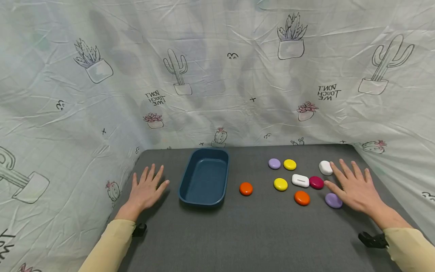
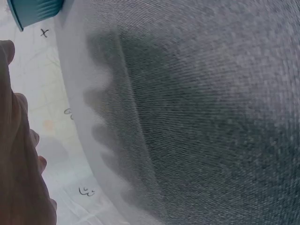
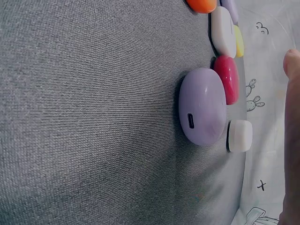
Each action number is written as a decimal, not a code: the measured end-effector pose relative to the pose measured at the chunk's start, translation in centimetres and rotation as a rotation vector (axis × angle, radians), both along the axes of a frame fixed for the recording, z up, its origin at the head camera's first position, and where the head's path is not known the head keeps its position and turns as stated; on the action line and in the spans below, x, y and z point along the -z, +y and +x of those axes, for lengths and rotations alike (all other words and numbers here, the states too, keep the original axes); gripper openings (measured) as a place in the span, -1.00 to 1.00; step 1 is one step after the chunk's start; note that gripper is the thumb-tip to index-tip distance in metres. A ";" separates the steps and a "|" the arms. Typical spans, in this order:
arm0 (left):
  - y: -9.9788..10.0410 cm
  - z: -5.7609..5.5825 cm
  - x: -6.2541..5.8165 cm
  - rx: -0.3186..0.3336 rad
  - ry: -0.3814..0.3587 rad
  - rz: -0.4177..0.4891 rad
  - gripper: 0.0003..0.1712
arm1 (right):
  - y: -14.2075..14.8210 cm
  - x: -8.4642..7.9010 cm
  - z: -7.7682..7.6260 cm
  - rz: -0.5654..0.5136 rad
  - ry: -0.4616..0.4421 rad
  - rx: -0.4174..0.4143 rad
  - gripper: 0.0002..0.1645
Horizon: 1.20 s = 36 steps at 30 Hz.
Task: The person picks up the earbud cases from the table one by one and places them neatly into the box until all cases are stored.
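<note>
My left hand (image 1: 146, 192) hovers palm down with fingers spread, left of a dark blue tray (image 1: 182, 185), and holds nothing. On the right, my other hand (image 1: 357, 189) is also spread palm down, holding nothing. Near its thumb lies a purple rounded earbud case (image 3: 202, 107) with a small port slot. A crimson glossy case (image 1: 316, 183) and a white rounded case (image 1: 325, 168) lie close to its fingertips. Further left are a white oblong case (image 1: 300, 180), an orange round piece (image 1: 302, 198) and a yellow round piece (image 1: 280, 184).
Another orange piece (image 1: 246, 189) lies between the tray and the group. A second yellow piece (image 1: 290, 164) and a light purple piece (image 1: 274, 163) sit toward the back. Everything stands on a grey cloth-covered table (image 1: 238, 238), with a printed white curtain (image 1: 210, 75) behind and beside it.
</note>
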State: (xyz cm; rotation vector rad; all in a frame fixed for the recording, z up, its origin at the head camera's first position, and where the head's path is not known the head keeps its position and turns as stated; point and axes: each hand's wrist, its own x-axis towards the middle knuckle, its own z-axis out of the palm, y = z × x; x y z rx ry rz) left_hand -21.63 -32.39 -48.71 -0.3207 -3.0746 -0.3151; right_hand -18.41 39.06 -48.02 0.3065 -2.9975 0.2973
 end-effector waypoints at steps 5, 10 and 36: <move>0.6 0.2 -0.8 -0.006 -0.016 0.040 -0.08 | 0.0 -0.1 0.2 -0.015 0.029 -0.011 -0.01; 1.3 0.1 -1.2 0.002 -0.047 0.106 -0.09 | 0.0 -0.2 0.4 -0.042 0.062 -0.006 -0.04; 3.9 -0.9 -3.6 0.077 -0.353 0.617 -0.15 | -1.0 -1.5 1.6 -0.187 -0.008 -0.032 0.03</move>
